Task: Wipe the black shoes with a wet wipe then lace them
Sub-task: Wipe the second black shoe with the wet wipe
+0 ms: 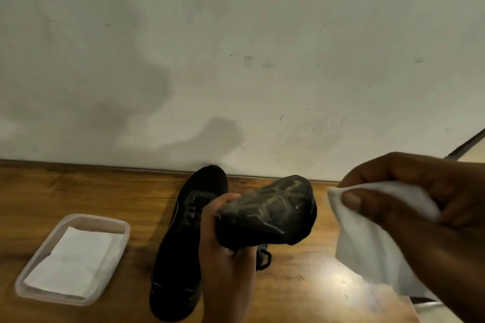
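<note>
The left hand (225, 241) gripped one black shoe (267, 212) above the worktop (301, 278), sole turned up. The right hand (420, 207) pinched the wet wipe (367, 238) just beside it. The wiping step seemed in hand; next, the wipe probably had to press on the sole.

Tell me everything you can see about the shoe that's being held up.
The black shoe is turned with its sole toward the camera, broad end up and to the right. The dark, rubber-looking sole has angular grooves that look pale and dusty. The left hand grips its narrower end, holding it above the wooden table, in front of the second shoe lying there. The white wet wipe in the right hand is beside it, not touching.
</note>
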